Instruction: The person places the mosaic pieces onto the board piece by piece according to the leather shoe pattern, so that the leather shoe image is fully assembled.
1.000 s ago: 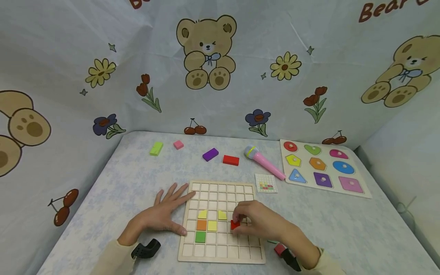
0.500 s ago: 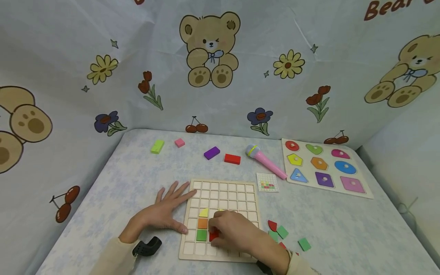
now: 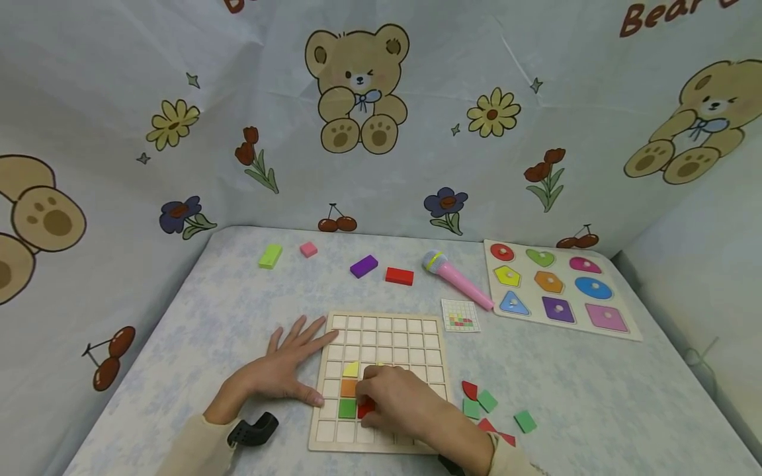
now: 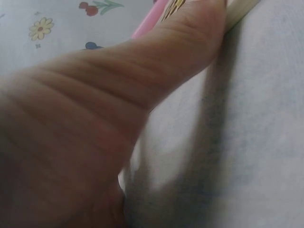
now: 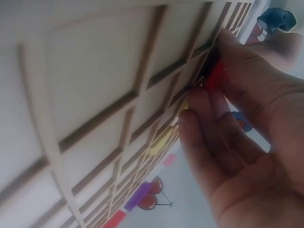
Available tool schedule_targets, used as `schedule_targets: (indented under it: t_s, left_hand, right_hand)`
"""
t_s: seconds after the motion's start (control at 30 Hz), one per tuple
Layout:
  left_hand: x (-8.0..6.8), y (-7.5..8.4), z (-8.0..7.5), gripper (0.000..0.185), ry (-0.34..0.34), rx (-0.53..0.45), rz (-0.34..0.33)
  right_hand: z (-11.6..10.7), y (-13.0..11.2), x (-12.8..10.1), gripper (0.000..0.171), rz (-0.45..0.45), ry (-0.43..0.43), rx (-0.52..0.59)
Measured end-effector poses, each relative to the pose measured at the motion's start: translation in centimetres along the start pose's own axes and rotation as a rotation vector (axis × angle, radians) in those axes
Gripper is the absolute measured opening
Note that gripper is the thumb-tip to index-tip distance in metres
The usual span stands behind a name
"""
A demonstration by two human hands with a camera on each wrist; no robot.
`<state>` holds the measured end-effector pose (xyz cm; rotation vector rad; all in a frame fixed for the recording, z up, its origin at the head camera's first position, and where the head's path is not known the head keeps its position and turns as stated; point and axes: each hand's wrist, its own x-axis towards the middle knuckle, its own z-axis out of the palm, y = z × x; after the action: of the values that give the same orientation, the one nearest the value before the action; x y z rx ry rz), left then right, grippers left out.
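A pale wooden grid board lies in front of the person. My left hand rests with fingers spread beside it, thumb and index fingertips at its left edge; the left wrist view shows this hand's thumb. With thumb and fingers, my right hand pinches a red tile at the cell right of the green tile. An orange tile sits above the green one, and a yellow tile above that. The right hand covers much of the board's lower middle, including other yellow tiles.
Loose green tiles and red tiles lie right of the board. A small pattern card, pink toy microphone and shape puzzle are beyond. Several blocks, including a purple block and red block, line the back.
My right hand has moved left and slightly down across the board with the red tile, to the cell beside the green tile. Loose tiles on the right are uncovered. The left hand stays put.
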<state>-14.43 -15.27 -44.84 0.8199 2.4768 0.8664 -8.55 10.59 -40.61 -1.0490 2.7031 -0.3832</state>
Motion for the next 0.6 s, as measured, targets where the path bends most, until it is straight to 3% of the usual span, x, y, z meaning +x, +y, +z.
schedule_targets:
  t_s: [0.6]
  left_hand:
    - [0.04, -0.25, 0.14, 0.115, 0.007, -0.001, 0.008]
  right_hand:
    - [0.21, -0.50, 0.07, 0.018, 0.003, 0.020, -0.043]
